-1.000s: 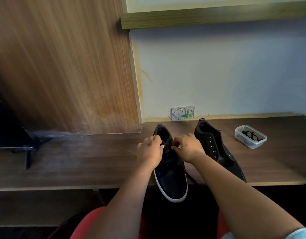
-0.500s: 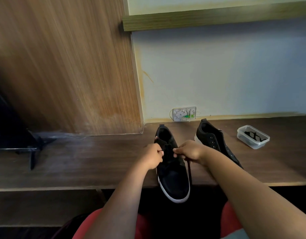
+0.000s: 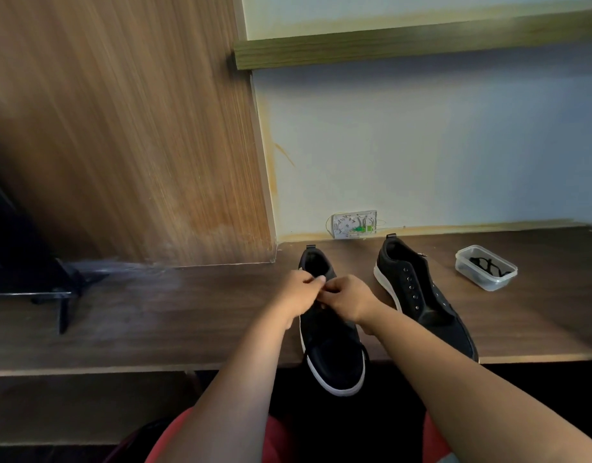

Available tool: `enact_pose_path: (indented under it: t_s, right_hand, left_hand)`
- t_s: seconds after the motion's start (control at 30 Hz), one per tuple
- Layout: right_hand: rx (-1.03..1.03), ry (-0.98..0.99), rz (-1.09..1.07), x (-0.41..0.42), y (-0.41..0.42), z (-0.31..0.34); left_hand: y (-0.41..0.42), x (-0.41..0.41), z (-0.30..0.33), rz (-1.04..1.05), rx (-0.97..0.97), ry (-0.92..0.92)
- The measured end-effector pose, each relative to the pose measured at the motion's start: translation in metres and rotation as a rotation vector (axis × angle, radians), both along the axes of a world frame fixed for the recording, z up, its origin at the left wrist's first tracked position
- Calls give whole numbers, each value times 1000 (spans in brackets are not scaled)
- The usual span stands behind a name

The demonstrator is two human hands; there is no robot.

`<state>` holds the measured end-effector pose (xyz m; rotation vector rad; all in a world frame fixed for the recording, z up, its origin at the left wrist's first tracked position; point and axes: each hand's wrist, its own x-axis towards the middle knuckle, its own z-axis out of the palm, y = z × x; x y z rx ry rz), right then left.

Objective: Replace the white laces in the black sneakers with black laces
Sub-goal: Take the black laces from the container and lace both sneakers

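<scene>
Desk (image 3: 187,315): a long dark wooden top against the wall, serving as the work surface for both shoes; a black stand (image 3: 62,295) sits at its left end.
Left sneaker (image 3: 331,345): black with a white sole, heel to the wall and toe hanging over the desk's near edge, probably drawn close so the eyelets sit under the hands.
Right sneaker (image 3: 421,295): just beside the first, angled away, eyelets bare with no lace, so it appears to wait its turn.
Left hand (image 3: 296,294): over the throat of the left sneaker, fingers curled and meeting the other hand; it seems to pinch a lace, though what it holds is too small to confirm.
Right hand (image 3: 349,297): touching the left hand, fingertips pressed together in a pinch, likely working a black lace through the upper eyelets.
Plastic tub (image 3: 486,267): clear, well right of the shoes, holding a black lace (image 3: 488,265), presumably for the second shoe.
Wall socket (image 3: 354,225): white, behind the shoes.
</scene>
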<state>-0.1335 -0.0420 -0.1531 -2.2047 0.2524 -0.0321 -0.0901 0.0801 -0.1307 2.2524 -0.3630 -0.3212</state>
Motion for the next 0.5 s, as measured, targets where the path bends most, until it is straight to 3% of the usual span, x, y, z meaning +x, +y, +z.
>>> enact_pose_path:
  t_s: [0.07, 0.1, 0.3, 0.4, 0.43, 0.5]
  right_hand:
    - [-232, -25, 97, -1, -5, 2]
    - [-240, -16, 138, -2, -8, 4]
    - [100, 64, 159, -6, -19, 4]
    - [116, 48, 101, -7, -31, 13]
    - [67, 45, 95, -8, -37, 17]
    - [-238, 77, 160, -10, -52, 26]
  left_hand:
    - [-7, 0, -11, 30, -103, 122]
    - [-8, 2, -14, 49, -133, 168]
    - [-5, 14, -21, 140, -312, 574]
    - [-2, 11, -19, 169, -522, 814]
    - [-2, 10, -18, 188, -592, 856]
    - [-2, 8, -17, 256, -762, 906]
